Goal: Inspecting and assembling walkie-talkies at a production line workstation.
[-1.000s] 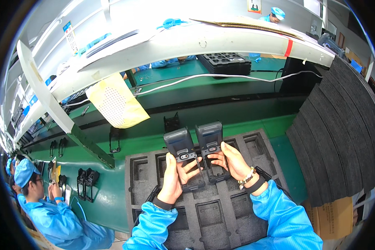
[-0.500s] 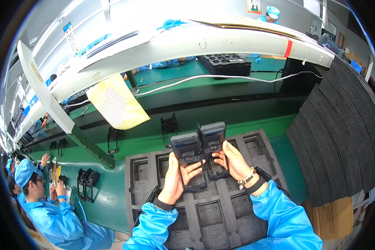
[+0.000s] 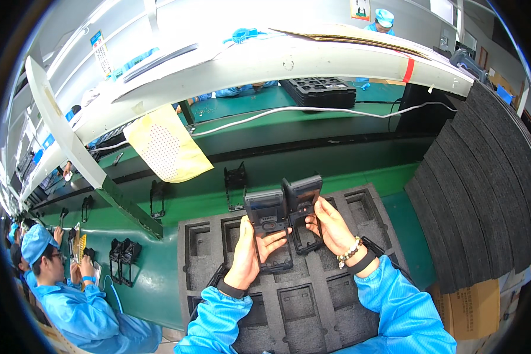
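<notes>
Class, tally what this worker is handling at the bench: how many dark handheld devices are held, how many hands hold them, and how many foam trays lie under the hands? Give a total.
Dark handheld devices: 2 (left device, right device)
Hands holding them: 2 (left hand, right hand)
Foam tray under the hands: 1
Total: 5

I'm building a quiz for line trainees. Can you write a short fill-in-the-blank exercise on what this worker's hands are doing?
1. Each hand holds one dark handheld ____.
2. The left hand and the right hand hold the left device and the right device above a dark foam ____ with rectangular pockets.
3. The wrist with a bead bracelet is the ____ one.
4. The bench top is ____ in colour.

Missing words: device; tray; right; green
</notes>
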Demonstrator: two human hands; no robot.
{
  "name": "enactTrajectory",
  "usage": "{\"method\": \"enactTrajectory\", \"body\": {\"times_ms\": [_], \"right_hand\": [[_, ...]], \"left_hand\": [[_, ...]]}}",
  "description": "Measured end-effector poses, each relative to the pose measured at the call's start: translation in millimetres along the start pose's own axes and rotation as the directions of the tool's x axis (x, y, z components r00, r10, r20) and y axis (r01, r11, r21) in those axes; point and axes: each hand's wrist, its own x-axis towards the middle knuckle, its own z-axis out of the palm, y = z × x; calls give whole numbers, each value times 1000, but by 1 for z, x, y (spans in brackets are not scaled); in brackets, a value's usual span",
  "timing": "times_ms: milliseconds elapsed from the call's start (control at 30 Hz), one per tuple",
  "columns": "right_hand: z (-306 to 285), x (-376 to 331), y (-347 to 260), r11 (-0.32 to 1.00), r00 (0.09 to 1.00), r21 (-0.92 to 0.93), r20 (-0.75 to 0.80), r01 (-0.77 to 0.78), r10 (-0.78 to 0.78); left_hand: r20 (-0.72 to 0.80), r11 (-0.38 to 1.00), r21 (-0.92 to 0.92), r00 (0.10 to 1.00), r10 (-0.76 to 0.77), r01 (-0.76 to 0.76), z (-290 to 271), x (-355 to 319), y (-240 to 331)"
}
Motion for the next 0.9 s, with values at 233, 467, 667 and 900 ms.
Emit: {"method": "enactTrajectory", "body": {"times_ms": [233, 467, 667, 900], "right_hand": [[0, 0, -1, 1000, 1000, 7, -5, -23, 23], [-1, 0, 1, 999, 999, 21, -6, -33, 34], [2, -1, -2, 999, 999, 19, 5, -34, 34], [1, 0, -1, 999, 1000, 20, 11, -29, 29]], "left_hand": [[-13, 1000, 1, 1000, 10, -10, -1, 1, 0], [-7, 1000, 2, 1000, 20, -20, -3, 1, -1], [-3, 997, -69, 1000, 19, -19, -6, 1, -1], [-54, 999, 13, 998, 34, -33, 1, 0, 1]]}}
